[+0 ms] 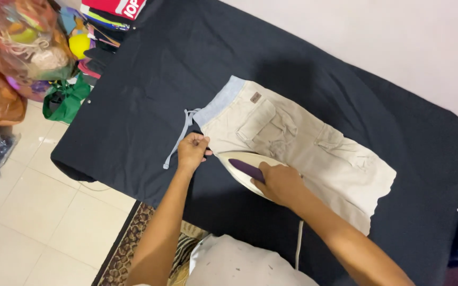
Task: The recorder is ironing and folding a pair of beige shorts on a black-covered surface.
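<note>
Plastic bags [19, 47] and folded clothes [104, 21] crowd the dark cloth [149, 79].

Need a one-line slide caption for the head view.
Right hand runs an iron over beige shorts on a dark cloth; left hand pins the waistband corner.

2 bare forearms, no sleeves; pale grey garment [239, 262] below.

A plain pale wall [398, 42] runs along the far side of a worktop draped in dark cloth [149, 95]. Cream floor tiles [33, 212] lie at left, with a patterned rug [128, 249] below the worktop's edge. Plastic bags of soft items [22, 47] and stacked folded clothes [102, 26] crowd the upper left corner.
</note>
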